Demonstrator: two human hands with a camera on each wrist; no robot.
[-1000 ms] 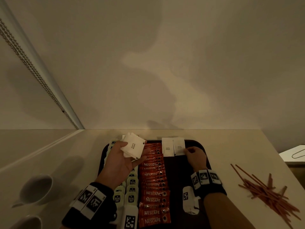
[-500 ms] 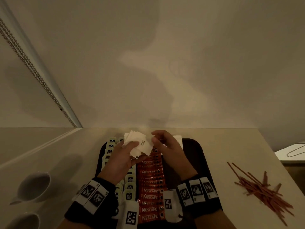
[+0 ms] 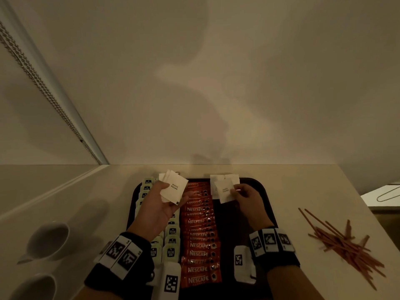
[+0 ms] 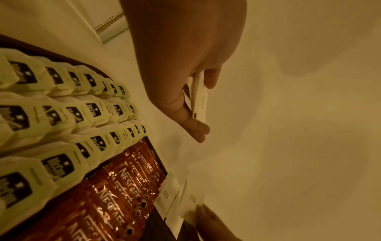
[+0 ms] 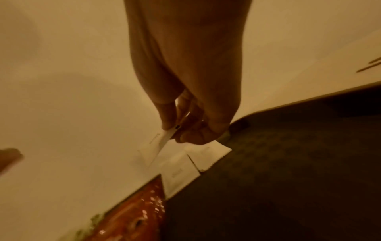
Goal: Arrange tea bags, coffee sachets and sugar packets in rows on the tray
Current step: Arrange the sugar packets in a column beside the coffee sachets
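Since the frame half a second earlier, right hand [image 3: 244,197] has drawn away from the left hand [image 3: 161,204] and carried one white sugar packet [image 3: 225,191] across to the far right part of the tray [image 3: 268,204]. Thumb and fingertips [image 5: 186,130] pinch this packet by its right edge; it is tilted and lies over two sugar packets already laid [image 3: 226,178] side by side at the far rim, though whether it touches them cannot be told from the blurred right wrist view. Left hand, palm up, grips a small fanned stack of sugar packets [image 3: 173,188] marked WHITE SUGAR, thumb on top and fingers beneath; in the left wrist view the stack [image 4: 199,101] appears edge-on between thumb and fingers. This hand is raised over the far left of the tray, above the tea bags and the coffee row.

Tray contents: pale green tea bags [image 3: 172,233] in overlapping rows along the left side; red Nescafé coffee sachets [image 3: 200,245] in one overlapping row down the middle; dark bare tray floor to the right of them. Both wrists carry black bands with square printed markers.

Surroundings: the tray lies on a pale counter [image 3: 313,191] against a wall. Two white cups [image 3: 48,240] stand left of the tray, well apart from it. A loose heap of reddish stir sticks [image 3: 346,245] lies on the counter to the right. A beaded blind chain [image 3: 43,87] runs along the window frame at upper left.
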